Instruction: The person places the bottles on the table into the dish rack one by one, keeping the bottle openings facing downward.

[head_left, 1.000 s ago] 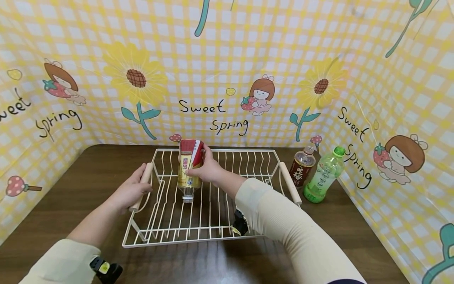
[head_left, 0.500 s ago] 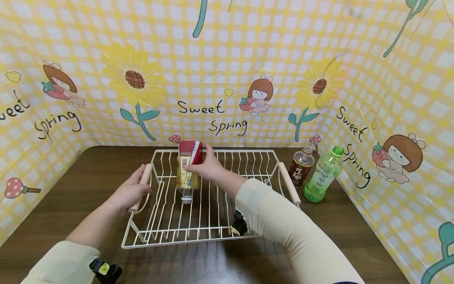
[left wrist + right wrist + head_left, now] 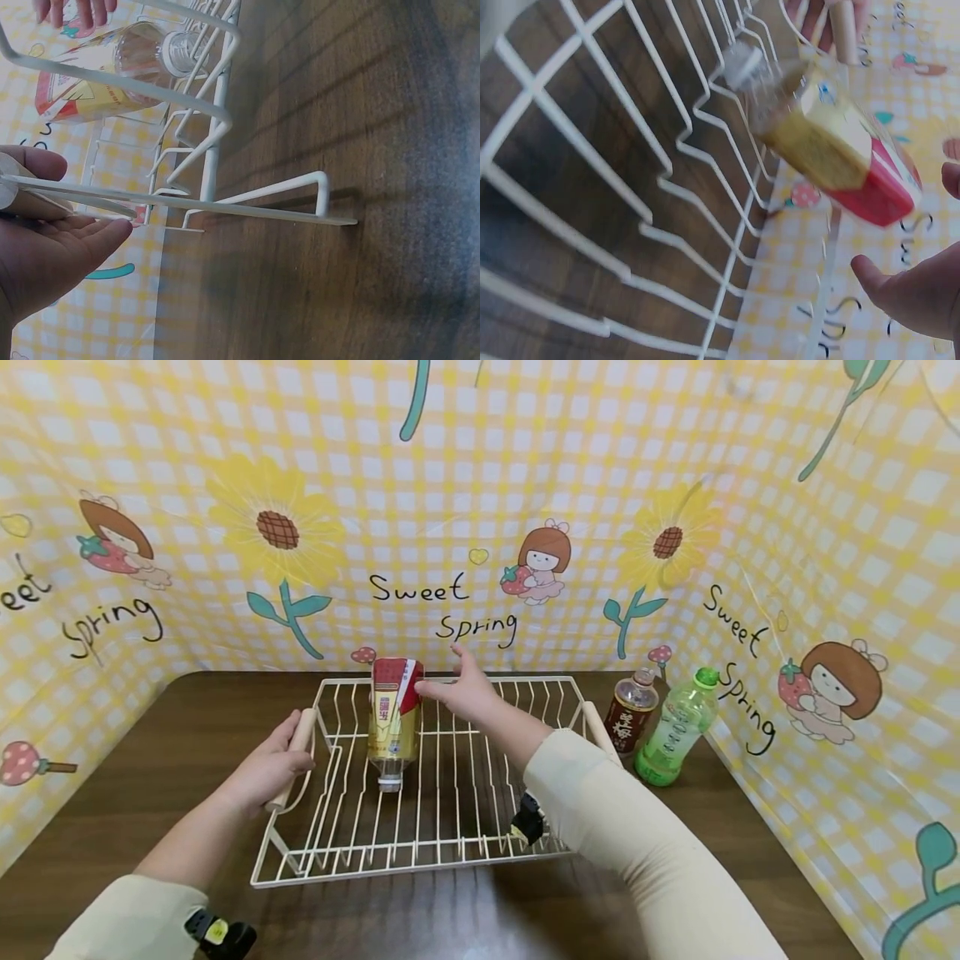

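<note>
A white wire dish rack with wooden handles stands on the dark table. My left hand grips its left wooden handle. Upside down in the rack's left half stands a plastic bottle with a red and yellow label, its neck down between the wires. Just right of that bottle, my right hand has thumb and fingers spread, holding nothing. In the right wrist view, a gap shows between the thumb and the bottle.
Beyond the rack's right handle stand an upright bottle with a dark brown label and a green bottle, side by side. A yellow checked cloth with printed flowers and figures hangs around the back and sides of the table.
My right hand has let go of the upside-down bottle and drawn off to the right, its fingers spreading. The bottle stays in the rack. My left hand keeps its grip on the handle.
</note>
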Demonstrator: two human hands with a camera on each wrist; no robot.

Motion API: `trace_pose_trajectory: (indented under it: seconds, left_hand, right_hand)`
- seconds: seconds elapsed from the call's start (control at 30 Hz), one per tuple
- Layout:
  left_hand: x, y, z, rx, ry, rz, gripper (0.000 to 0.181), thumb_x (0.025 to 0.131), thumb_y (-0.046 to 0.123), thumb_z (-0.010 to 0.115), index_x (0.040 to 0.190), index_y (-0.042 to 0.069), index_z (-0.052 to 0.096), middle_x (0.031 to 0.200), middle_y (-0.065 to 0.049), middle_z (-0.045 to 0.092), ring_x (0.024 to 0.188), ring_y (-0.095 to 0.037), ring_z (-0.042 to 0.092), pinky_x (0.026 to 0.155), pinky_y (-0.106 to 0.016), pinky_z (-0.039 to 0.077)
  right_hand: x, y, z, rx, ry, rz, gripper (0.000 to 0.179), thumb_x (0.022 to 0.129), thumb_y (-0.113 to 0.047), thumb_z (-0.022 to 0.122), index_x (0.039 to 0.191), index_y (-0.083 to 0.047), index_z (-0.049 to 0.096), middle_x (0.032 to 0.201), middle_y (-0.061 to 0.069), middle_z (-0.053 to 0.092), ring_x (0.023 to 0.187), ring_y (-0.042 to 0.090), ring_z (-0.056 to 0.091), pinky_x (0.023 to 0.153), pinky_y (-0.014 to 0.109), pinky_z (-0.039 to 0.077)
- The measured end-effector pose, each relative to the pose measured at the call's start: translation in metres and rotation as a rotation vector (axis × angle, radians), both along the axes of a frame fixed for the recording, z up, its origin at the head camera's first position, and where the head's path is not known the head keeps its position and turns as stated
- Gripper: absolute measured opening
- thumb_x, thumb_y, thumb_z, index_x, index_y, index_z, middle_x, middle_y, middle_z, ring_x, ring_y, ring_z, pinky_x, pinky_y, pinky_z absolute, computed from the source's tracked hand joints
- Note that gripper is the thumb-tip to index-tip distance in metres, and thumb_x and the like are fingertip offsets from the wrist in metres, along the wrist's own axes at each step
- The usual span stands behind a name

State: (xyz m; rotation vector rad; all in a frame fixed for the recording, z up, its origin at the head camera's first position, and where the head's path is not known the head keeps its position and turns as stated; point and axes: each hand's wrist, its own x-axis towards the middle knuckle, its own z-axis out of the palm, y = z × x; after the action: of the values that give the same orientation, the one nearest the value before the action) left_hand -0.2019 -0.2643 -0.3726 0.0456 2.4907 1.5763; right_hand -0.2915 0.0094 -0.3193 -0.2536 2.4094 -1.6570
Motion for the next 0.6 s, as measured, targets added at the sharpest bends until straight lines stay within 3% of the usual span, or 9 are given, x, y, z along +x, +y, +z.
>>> trace_pose_trajectory:
  seconds: [0.33, 0.6]
  left_hand:
    - [-0.003, -0.001, -0.002, -0.009, 0.0, -0.005, 0.093, 0.089, -0.001, 0.047, 0.151, 0.001, -0.022, 0.157, -0.035, -0.014, 0.142, -0.049, 0.007, 0.11, -0.055, 0.025]
    - [-0.004, -0.001, -0.002, -0.014, -0.009, -0.002, 0.094, 0.089, 0.0, 0.048, 0.151, 0.002, -0.021, 0.158, -0.032, -0.015, 0.142, -0.046, 0.005, 0.11, -0.051, 0.024]
  right_hand:
    - [-0.009, 0.055, 0.022, -0.069, 0.027, -0.067, 0.084, 0.089, -0.025, 0.071, 0.156, -0.019, 0.021, 0.156, 0.016, 0.032, 0.143, 0.033, 0.033, 0.115, 0.046, 0.034]
    - [-0.006, 0.097, 0.035, -0.08, 0.053, -0.099, 0.081, 0.092, -0.024, 0.067, 0.156, -0.016, 0.018, 0.158, 0.017, 0.028, 0.146, 0.034, 0.029, 0.117, 0.049, 0.029]
